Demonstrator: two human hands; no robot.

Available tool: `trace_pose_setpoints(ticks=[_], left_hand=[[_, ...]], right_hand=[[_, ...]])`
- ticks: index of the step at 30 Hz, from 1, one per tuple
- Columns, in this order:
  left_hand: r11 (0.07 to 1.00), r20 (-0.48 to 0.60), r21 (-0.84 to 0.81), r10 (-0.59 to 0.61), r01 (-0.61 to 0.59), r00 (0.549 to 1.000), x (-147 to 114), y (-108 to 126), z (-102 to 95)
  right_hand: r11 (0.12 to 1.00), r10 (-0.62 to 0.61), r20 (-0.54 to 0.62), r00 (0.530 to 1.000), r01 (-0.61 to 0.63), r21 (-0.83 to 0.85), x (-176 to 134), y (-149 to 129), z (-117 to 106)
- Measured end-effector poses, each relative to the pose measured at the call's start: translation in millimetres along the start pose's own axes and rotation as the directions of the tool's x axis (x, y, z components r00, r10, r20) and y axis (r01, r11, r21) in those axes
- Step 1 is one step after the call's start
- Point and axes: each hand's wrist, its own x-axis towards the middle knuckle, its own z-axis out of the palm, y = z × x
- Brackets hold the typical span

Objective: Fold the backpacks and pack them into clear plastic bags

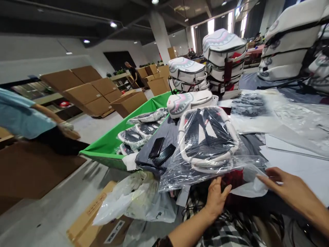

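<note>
A white and dark backpack (205, 137) lies on the table in front of me, inside a clear plastic bag (185, 176). My left hand (217, 199) is at the bag's near edge, its fingertips touching the film and its thumb held apart. To the right, my right hand (290, 185) has the loose flap of the bag between thumb and fingers. Something dark red shows below the bag, between my hands. Two dark phones (160, 152) rest on the grey cloth left of the backpack.
A green bin (108, 145) at the left holds several bagged backpacks (136, 132). Stacked white backpacks (223, 58) stand behind. White sheets (295, 168) and plastic bags (295, 109) cover the right side. Below left are a carton (89, 219) and loose plastic (138, 199). A person (17, 113) passes at left.
</note>
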Motion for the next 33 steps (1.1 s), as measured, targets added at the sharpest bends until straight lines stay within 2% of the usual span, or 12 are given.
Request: trace_pose_setpoints(ticks=[3, 7, 10, 14, 17, 20, 22, 24, 26, 29, 31, 33], left_hand=[[0.995, -0.055, 0.094, -0.034, 0.039, 0.998, 11, 12, 16.8], [0.998, -0.076, -0.063, -0.012, 0.007, 0.997, 7, 14, 9.3], [0.991, -0.037, -0.128, 0.036, -0.041, 0.999, 4, 29, 4.0], [0.975, 0.124, -0.106, 0.207, -0.195, 0.97, 5, 55, 18.5], [0.911, 0.215, -0.036, 0.408, -0.41, 0.887, 7, 51, 30.7], [0.68, 0.217, 0.275, 0.645, -0.68, 0.733, 16, 34, 28.5], [0.407, 0.29, 0.479, 0.763, -0.778, 0.578, 27, 29, 20.0], [0.138, 0.417, 0.529, 0.817, -0.838, 0.398, 40, 36, 10.1], [-0.062, 0.53, 0.469, 0.818, -0.881, 0.225, 54, 49, 2.5], [-0.265, 0.734, 0.265, 0.679, -0.927, 0.016, 70, 69, -1.5], [-0.318, 0.834, 0.095, 0.543, -0.943, -0.099, 77, 77, -0.6], [-0.327, 0.858, -0.005, 0.484, -0.945, -0.172, 81, 78, 0.1]], right_hand=[[0.998, -0.067, 0.072, 0.995, 0.066, 0.025, 11, -24, 19], [0.976, -0.216, 0.069, 0.974, 0.213, 0.045, 0, 6, 30], [0.957, -0.283, -0.08, 0.956, 0.277, -0.085, -26, 26, 34], [0.861, -0.454, -0.23, 0.861, 0.357, -0.362, -56, 19, 48], [0.797, -0.566, -0.27, 0.779, 0.432, -0.422, -69, 8, 62], [0.812, -0.571, -0.324, 0.755, 0.459, -0.362, -80, -1, 70], [0.825, -0.562, -0.383, 0.733, 0.46, -0.329, -87, -6, 74], [0.827, -0.561, -0.444, 0.699, 0.451, -0.335, -93, -10, 80], [0.826, -0.563, -0.473, 0.678, 0.438, -0.355, -100, -10, 87], [0.841, -0.539, -0.459, 0.706, 0.42, -0.341, -115, -3, 100], [0.847, -0.528, -0.429, 0.733, 0.419, -0.327, -124, 6, 108], [0.857, -0.507, -0.428, 0.748, 0.388, -0.338, -129, 13, 117]])
